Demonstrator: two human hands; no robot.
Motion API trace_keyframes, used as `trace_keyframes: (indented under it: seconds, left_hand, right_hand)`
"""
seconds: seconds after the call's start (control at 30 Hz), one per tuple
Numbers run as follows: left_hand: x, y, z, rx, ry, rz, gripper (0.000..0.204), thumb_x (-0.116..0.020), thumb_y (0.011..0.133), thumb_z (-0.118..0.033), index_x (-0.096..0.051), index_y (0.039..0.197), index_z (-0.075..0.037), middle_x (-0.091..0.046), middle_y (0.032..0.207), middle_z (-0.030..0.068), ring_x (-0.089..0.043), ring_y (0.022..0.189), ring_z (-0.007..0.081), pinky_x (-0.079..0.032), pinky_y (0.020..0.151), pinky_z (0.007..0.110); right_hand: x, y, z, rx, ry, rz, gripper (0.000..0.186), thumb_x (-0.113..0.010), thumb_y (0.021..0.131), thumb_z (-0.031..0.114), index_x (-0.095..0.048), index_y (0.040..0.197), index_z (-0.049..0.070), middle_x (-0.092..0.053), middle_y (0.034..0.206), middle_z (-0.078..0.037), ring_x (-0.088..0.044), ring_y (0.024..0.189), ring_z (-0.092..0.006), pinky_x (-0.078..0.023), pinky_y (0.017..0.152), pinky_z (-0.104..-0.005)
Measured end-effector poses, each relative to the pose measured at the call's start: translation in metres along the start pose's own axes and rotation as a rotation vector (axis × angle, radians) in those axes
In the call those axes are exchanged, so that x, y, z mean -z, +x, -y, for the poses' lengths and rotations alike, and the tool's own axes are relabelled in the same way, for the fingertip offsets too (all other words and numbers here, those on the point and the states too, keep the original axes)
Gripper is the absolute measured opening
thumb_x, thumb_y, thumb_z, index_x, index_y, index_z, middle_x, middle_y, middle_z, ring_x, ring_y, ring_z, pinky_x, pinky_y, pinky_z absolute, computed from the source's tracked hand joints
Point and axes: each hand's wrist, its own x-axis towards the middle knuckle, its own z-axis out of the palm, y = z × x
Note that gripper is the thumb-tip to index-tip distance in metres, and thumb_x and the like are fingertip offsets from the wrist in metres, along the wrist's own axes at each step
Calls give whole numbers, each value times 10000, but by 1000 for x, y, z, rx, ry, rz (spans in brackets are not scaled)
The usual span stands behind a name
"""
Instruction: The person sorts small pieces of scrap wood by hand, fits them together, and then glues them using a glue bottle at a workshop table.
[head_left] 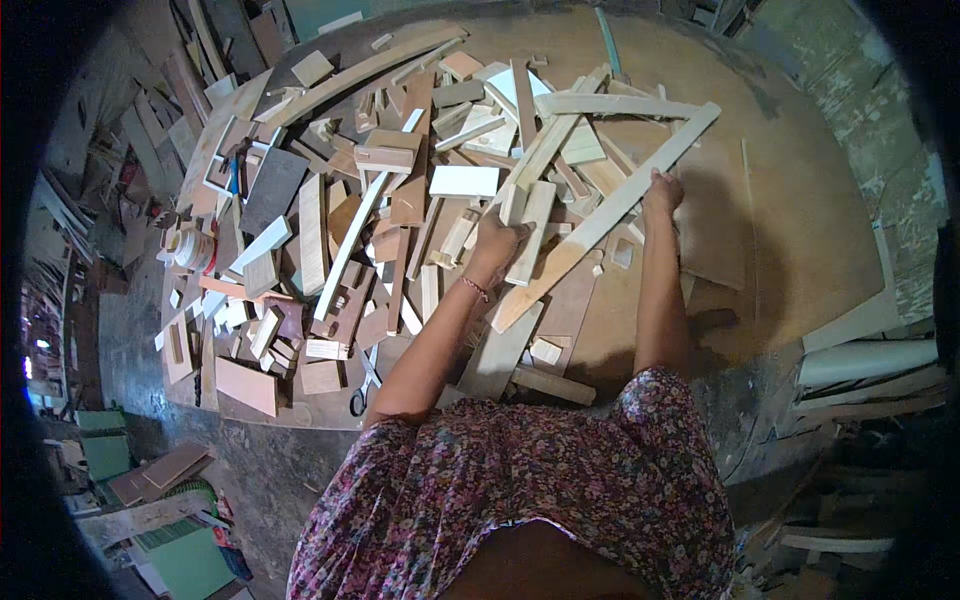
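Observation:
My right hand [662, 192] grips a long pale wooden strip [610, 215] near its far end. The strip slants across the right side of the pile, its near end pointing toward me. Closed around a small pale wood block [513, 204] is my left hand [496, 248], at the middle of the pile. A short flat wood piece [532, 232] lies right beside that hand, close to its thumb. Part of the left hand's fingers is hidden behind the wood.
Wood offcuts cover the table [800, 230]. Scissors [366, 382] lie at its near edge. Further left are a white tub [192, 248] and a blue-handled tool [235, 175]. A long curved wooden piece [370, 70] lies at the back. Planks [868, 362] stand right of the table.

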Motion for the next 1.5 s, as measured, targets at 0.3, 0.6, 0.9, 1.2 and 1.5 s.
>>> trace_keyframes:
  seconds: [0.3,0.6,0.9,1.2,1.5]
  left_hand:
    - [20,-9,-13,-8,-79,-181,266,-562,734,32,-484,987,51,-576,803,91,-543,634,132,-448,524,244]
    - [75,-8,3,-43,-153,-376,275,-602,693,30,-522,954,59,-600,815,117,-573,651,161,-457,558,263]
    - [57,-10,-7,-48,-84,-320,317,-598,692,48,-503,995,53,-593,856,119,-573,676,166,-464,581,269]
    - [31,1,-14,-63,-140,-217,309,-614,700,31,-503,987,64,-592,834,119,-566,650,156,-463,564,267]
    - [15,-8,-18,83,-202,-108,283,-567,728,64,-475,995,57,-582,785,113,-553,580,151,-463,498,257]
  right_hand:
    - [-71,-112,86,513,-580,176,139,-621,653,136,-572,709,19,-569,665,-130,-552,640,-266,-417,596,-351]
    - [-137,-155,44,327,-732,484,222,-647,675,207,-601,770,11,-608,650,-93,-580,567,-181,-452,461,-302]
    - [-132,-148,64,-156,-439,589,246,-661,667,185,-568,837,33,-556,674,-40,-496,500,-143,-427,424,-269]
    - [-100,-117,37,-260,195,405,178,-569,749,162,-553,825,2,-574,699,-88,-548,544,-184,-454,469,-271]
    - [-52,-132,67,-788,891,655,382,-333,904,300,-437,1116,0,-505,686,-44,-464,555,-130,-397,498,-248]
